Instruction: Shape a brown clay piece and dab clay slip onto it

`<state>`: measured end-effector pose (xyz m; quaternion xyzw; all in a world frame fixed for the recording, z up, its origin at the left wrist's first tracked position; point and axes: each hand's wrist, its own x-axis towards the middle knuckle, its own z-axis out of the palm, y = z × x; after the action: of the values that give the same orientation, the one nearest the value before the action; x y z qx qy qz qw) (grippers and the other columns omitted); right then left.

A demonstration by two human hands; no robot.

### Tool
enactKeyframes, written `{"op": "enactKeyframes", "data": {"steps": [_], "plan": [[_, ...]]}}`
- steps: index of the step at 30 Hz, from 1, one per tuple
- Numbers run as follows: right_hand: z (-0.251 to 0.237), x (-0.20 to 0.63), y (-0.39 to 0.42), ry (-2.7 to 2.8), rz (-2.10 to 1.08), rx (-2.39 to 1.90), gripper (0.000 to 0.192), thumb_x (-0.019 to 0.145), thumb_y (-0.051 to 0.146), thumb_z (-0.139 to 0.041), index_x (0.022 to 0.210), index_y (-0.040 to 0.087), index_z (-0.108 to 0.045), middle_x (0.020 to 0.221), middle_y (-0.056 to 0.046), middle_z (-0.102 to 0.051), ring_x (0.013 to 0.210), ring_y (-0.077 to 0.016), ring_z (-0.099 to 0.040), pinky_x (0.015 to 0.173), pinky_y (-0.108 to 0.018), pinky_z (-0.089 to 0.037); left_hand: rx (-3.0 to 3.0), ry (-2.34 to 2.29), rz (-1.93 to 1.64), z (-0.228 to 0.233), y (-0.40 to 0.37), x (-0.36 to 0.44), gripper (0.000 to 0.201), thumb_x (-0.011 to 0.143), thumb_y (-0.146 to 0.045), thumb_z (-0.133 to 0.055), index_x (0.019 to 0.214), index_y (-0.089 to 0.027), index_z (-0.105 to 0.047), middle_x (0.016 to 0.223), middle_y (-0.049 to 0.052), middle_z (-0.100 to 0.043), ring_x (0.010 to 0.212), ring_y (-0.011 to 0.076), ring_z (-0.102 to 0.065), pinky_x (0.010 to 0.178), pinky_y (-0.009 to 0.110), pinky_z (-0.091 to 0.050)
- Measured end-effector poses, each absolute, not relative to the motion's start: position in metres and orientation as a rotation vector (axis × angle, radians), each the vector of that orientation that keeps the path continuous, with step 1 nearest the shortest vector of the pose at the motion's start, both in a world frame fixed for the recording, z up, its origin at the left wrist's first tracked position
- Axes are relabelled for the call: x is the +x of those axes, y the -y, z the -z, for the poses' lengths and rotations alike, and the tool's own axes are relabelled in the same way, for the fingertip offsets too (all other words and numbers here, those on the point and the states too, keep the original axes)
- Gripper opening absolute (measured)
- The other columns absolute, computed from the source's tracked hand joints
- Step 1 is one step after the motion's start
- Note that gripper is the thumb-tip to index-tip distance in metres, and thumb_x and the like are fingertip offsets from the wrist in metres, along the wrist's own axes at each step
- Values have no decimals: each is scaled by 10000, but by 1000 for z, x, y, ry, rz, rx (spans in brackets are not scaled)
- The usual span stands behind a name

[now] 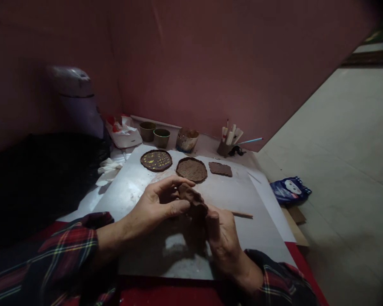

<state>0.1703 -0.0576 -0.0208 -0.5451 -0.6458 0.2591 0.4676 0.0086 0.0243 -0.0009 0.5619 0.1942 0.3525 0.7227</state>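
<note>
A dim room with a reddish wall at twelve o'clock and pale floor tiles off to three o'clock; I am looking down on a grey work board (230,199) laid over white paper on a red-covered surface.

At the centre of the board, a lump of brown clay (193,202) sits raised between both hands. My left hand (158,204) wraps it from nine o'clock, thumb along the near side and fingers curled over the top, gripping it. My right hand (221,233) comes up from five o'clock with its thumb pressed into the lump's lower edge; its fingers are folded under, so I cannot see how they close. I judge this to be the shaping step, pinching and thinning the lump; the next move seems to call for steady, even pressure while turning it.

Just beside the right hand at three o'clock lies a wooden stick (242,214). Further out at twelve o'clock lie a dotted clay disc (156,160), a plain clay disc (191,169) and a flat clay slab (220,168). Beyond them stand two small cups (154,134), a smeared pot (187,140) and a tool holder (229,142).

The lump's underside is hidden, and the dark mass at nine o'clock is unreadable.
</note>
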Motion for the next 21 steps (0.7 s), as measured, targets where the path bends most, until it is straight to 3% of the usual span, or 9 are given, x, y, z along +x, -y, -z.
{"op": "enactKeyframes", "data": {"steps": [7,17,21], "plan": [[23,170,58,1253,-886,-1373,635,884,704,-263,676,170,-537,565,23,-384,533,-103,-353,487,-238,-285,1231,-381,-767,2,-25,9,431,733,-315,-766,1121,-204,-613,924,51,-685,835,189,-643,730,302,-512],[18,170,54,1215,-1074,-1249,514,888,630,-416,672,171,-495,569,39,-387,505,-75,-332,441,-211,-264,1224,-421,-757,-6,-23,9,362,670,-243,-812,1008,-188,-695,882,33,-722,816,167,-656,772,271,-509],[17,172,52,1167,-1160,-1206,452,882,587,-479,732,167,-559,602,29,-445,525,-81,-393,469,-206,-335,1226,-432,-766,-6,-21,8,377,698,-219,-792,1065,-234,-710,955,29,-732,872,170,-659,813,273,-508]]}}
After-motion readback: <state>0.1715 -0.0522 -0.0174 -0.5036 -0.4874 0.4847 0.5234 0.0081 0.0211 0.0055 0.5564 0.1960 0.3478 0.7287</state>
